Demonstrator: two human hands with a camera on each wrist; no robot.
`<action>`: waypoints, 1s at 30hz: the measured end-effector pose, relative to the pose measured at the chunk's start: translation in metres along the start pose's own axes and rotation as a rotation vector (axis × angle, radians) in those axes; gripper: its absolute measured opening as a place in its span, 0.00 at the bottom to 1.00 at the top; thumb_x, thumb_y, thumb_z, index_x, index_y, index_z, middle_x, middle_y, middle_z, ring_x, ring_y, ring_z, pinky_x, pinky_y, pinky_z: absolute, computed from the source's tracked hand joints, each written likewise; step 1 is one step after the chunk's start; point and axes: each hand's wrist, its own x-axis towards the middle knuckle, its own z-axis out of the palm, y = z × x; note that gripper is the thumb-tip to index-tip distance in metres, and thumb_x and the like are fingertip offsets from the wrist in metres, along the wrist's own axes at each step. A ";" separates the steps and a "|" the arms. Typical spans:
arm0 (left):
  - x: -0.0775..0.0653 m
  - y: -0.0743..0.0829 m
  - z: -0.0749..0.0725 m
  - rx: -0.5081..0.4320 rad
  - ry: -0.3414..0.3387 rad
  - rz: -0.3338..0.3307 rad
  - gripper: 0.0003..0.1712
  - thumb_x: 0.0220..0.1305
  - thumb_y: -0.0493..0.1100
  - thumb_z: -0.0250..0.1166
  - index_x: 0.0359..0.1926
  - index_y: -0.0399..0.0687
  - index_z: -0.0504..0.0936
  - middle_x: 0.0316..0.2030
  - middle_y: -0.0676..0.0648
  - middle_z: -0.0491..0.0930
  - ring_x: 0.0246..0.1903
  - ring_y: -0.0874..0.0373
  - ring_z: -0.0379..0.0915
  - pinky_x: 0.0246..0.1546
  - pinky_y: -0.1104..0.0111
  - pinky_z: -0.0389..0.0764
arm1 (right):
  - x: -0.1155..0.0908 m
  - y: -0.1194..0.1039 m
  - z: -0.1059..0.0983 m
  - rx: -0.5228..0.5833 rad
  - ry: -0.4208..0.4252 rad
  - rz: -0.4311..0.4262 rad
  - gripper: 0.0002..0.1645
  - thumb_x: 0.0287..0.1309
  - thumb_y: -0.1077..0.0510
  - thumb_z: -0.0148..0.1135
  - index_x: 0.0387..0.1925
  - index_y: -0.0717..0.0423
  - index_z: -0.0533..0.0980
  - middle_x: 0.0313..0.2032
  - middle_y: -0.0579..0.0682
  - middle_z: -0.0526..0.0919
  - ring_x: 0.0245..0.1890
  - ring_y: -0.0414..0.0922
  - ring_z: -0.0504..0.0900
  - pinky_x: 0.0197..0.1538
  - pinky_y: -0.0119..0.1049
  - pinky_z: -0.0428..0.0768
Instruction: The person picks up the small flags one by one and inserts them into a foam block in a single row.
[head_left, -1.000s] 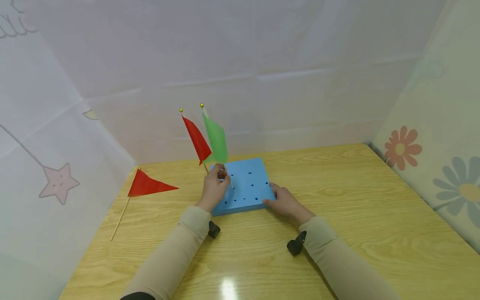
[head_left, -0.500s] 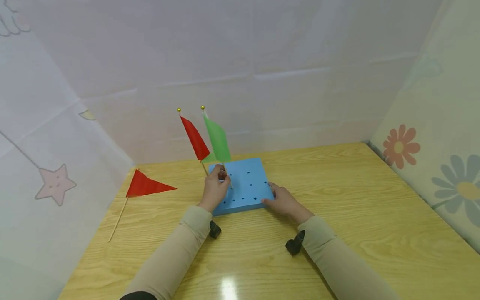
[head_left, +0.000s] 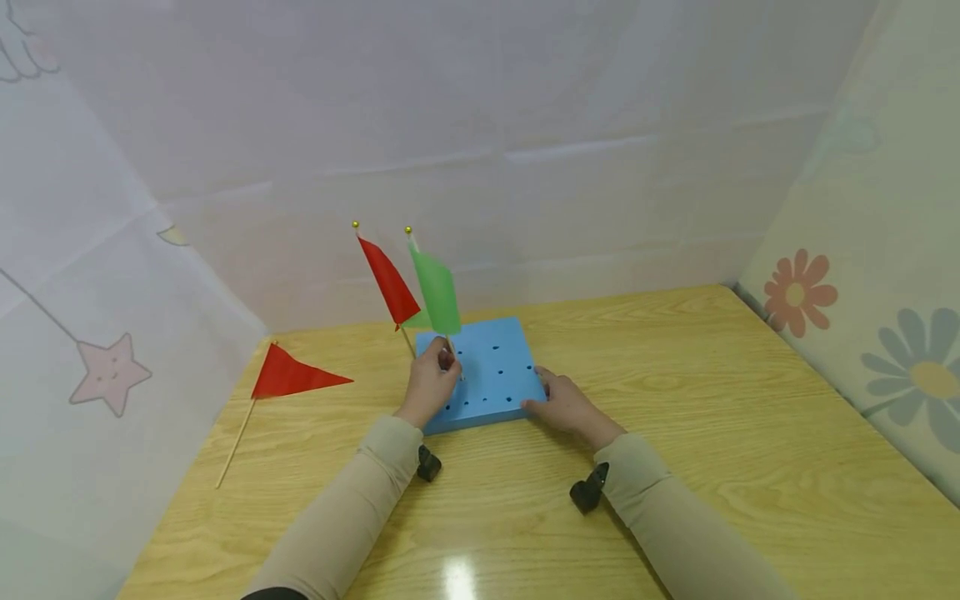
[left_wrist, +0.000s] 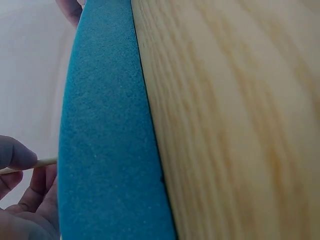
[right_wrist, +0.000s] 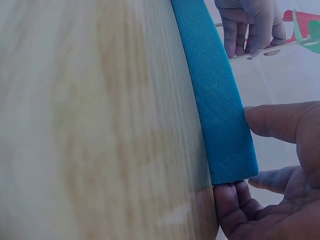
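Note:
My left hand (head_left: 430, 386) pinches the thin wooden stick of a green flag (head_left: 437, 292) between thumb and fingers. The flag stands nearly upright, gold ball on top, its stick's lower end at a hole in the blue foam board (head_left: 483, 367). In the left wrist view the stick (left_wrist: 46, 162) meets the board's top surface. Just behind the left hand, a red flag (head_left: 388, 279) stands tilted left at the board's left side; the foot of its stick is hidden. My right hand (head_left: 570, 406) holds the board's front right corner, thumb at the front edge and fingers along the right side.
Another red flag (head_left: 296, 373) lies on the wooden table (head_left: 675, 375) to the left, its stick pointing toward the front. Several small holes dot the board. Cloth walls (head_left: 450, 125) stand behind and at both sides of the table.
The green flag has sunk a little in the left hand's pinch, its gold ball now lower beside the red flag's. My right hand keeps its hold on the board.

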 end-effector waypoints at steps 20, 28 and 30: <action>-0.016 0.015 -0.006 -0.166 0.007 -0.120 0.13 0.74 0.38 0.61 0.51 0.33 0.71 0.51 0.34 0.78 0.55 0.40 0.78 0.52 0.50 0.81 | -0.002 0.001 0.001 -0.017 0.005 -0.022 0.45 0.70 0.58 0.64 0.76 0.74 0.53 0.59 0.75 0.73 0.62 0.65 0.73 0.61 0.58 0.74; -0.028 0.013 -0.013 -0.187 -0.030 -0.176 0.25 0.74 0.38 0.62 0.65 0.29 0.67 0.56 0.34 0.76 0.57 0.41 0.75 0.58 0.50 0.78 | -0.002 0.001 0.000 -0.010 -0.002 -0.020 0.46 0.70 0.58 0.64 0.76 0.74 0.52 0.63 0.77 0.70 0.66 0.67 0.70 0.64 0.59 0.72; -0.031 0.012 -0.016 -0.203 -0.029 -0.168 0.26 0.74 0.38 0.62 0.66 0.28 0.66 0.57 0.33 0.75 0.57 0.41 0.75 0.59 0.50 0.77 | -0.002 0.002 0.000 -0.004 0.000 -0.016 0.46 0.70 0.58 0.63 0.77 0.74 0.52 0.64 0.77 0.69 0.66 0.67 0.70 0.65 0.59 0.72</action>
